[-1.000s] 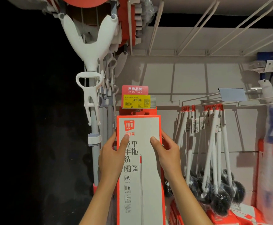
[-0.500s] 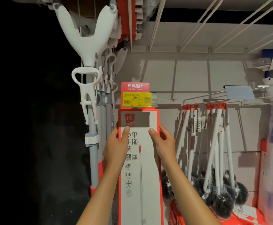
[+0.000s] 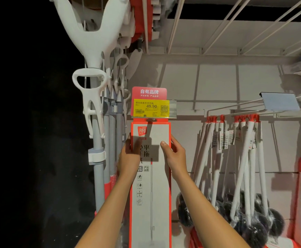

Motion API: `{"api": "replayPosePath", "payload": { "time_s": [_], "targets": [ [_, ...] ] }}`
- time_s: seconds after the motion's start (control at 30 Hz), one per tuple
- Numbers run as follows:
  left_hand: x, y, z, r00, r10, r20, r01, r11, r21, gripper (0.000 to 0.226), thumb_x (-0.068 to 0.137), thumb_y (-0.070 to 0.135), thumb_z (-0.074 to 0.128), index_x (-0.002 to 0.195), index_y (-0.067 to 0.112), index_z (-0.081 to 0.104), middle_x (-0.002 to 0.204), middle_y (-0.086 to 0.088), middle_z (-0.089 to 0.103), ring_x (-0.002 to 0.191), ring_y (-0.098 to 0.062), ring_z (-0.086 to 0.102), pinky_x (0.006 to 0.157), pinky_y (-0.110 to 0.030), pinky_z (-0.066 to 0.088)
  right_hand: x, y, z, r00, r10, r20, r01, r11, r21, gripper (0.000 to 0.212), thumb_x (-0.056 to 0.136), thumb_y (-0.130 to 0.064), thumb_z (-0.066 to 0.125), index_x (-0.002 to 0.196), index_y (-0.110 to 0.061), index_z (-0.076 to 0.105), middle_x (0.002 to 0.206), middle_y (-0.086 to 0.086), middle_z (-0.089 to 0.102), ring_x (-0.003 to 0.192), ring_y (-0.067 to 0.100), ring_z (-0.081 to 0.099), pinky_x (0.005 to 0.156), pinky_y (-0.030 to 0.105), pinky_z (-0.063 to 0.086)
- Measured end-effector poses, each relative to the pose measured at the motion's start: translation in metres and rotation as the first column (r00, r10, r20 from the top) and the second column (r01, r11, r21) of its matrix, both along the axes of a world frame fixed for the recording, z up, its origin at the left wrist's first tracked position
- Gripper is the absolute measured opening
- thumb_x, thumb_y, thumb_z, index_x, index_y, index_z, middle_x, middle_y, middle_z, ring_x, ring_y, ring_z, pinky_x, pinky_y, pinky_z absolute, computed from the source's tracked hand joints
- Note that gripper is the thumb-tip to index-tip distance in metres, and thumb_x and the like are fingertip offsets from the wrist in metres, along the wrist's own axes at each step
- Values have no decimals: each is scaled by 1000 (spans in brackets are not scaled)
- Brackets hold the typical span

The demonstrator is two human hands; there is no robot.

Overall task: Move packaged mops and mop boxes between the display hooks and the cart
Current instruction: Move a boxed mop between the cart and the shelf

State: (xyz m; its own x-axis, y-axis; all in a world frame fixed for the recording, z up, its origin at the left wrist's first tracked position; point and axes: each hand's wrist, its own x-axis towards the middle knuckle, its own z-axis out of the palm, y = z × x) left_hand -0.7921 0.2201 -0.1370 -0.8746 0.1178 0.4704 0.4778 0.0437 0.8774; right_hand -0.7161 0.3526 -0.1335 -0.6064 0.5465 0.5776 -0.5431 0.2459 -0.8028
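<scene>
A tall white mop box (image 3: 152, 197) with red edges and a FIFO logo stands upright in front of me, its top just under the yellow price tag (image 3: 150, 108) on the display hook. My left hand (image 3: 129, 158) grips the box's left edge and my right hand (image 3: 174, 154) grips its right edge, thumbs on the front face. The hook itself is hidden behind the tag and the box top. The box's lower end runs out of view.
Grey-handled mops with white plastic heads (image 3: 96, 97) hang close on the left. Several white-handled black brushes (image 3: 248, 176) hang from hooks on the right. Empty wire hooks (image 3: 235, 24) stick out overhead. Red packages (image 3: 199, 237) lie low on the right.
Both hands have pushed the box up and toward the wall. Its top now sits right under the price tag, in the tag's shadow.
</scene>
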Motion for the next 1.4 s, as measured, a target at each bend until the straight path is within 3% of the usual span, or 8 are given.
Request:
{"api": "replayPosePath", "payload": {
  "time_s": [0.1, 0.33, 0.5, 0.83, 1.0, 1.13, 1.27, 1.4],
  "targets": [
    [-11, 9, 4, 999, 10, -51, -10, 1000, -12, 64, 76, 87, 33, 123, 50, 57, 110, 8, 70, 99, -23, 67, 87, -43, 53, -11, 5, 3, 1000, -12, 8, 12, 1000, -1, 45, 98, -20, 63, 143, -21, 55, 126, -4, 69, 117, 14, 65, 102, 46, 52],
    [-34, 29, 17, 1000, -9, -3, 8, 999, -43, 75, 81, 66, 35, 138, 22, 57, 127, -8, 68, 115, -30, 62, 101, -44, 47, -34, 17, 5, 998, -10, 54, 11, 1000, -23, 43, 98, -20, 62, 141, -20, 56, 125, 0, 70, 113, 19, 67, 97, 44, 56],
    [-44, 34, 5, 1000, -26, 6, 26, 999, -27, 74, 82, 63, 36, 144, 26, 53, 124, -10, 69, 102, -24, 64, 85, -26, 45, -34, 23, 0, 998, 25, 65, -23, 999, -37, 44, 97, -16, 63, 140, -23, 57, 119, -4, 72, 102, 10, 71, 77, 23, 58],
    [-44, 34, -11, 995, -75, 67, 79, 996, -48, 56, 100, 56, 43, 149, 29, 44, 140, -6, 60, 125, -30, 57, 94, -30, 41, -19, 23, -4, 991, -18, 135, 4, 994, 109, 45, 100, -14, 56, 137, -39, 50, 125, -19, 65, 115, -1, 61, 103, 33, 52],
    [-14, 19, -15, 984, -130, 122, 135, 990, -37, 60, 103, 52, 45, 157, 30, 30, 155, 0, 45, 140, -25, 45, 101, -26, 32, 2, 11, -6, 988, -34, 148, 18, 994, 112, 45, 103, -13, 52, 147, -22, 49, 138, -8, 60, 127, 7, 56, 111, 37, 45],
    [30, -9, -18, 989, -146, 11, 147, 986, -78, 41, 104, 46, 44, 136, 23, 57, 130, -1, 65, 107, -21, 62, 74, -8, 39, 33, -10, -11, 978, -107, 178, 85, 988, 130, 49, 102, -20, 56, 150, -20, 46, 151, -5, 49, 139, 13, 45, 114, 29, 38],
    [77, -42, -30, 968, -185, -168, 146, 964, -221, 40, 102, 54, 42, 141, 44, 44, 146, 18, 47, 135, -6, 43, 106, -31, 37, 77, -33, -26, 944, -264, 196, 196, 931, 308, 46, 101, -26, 57, 146, -23, 49, 151, -5, 47, 141, 11, 40, 117, 35, 35],
    [117, -68, -50, 955, -170, -241, 55, 905, -421, 67, 97, 59, 41, 158, 36, 23, 164, 10, 27, 151, -10, 23, 117, -30, 20, 129, -54, -54, 849, -480, 222, 347, 821, 453, 44, 101, -34, 55, 144, -26, 52, 154, -2, 45, 146, 12, 34, 119, 30, 27]
  ]
}}
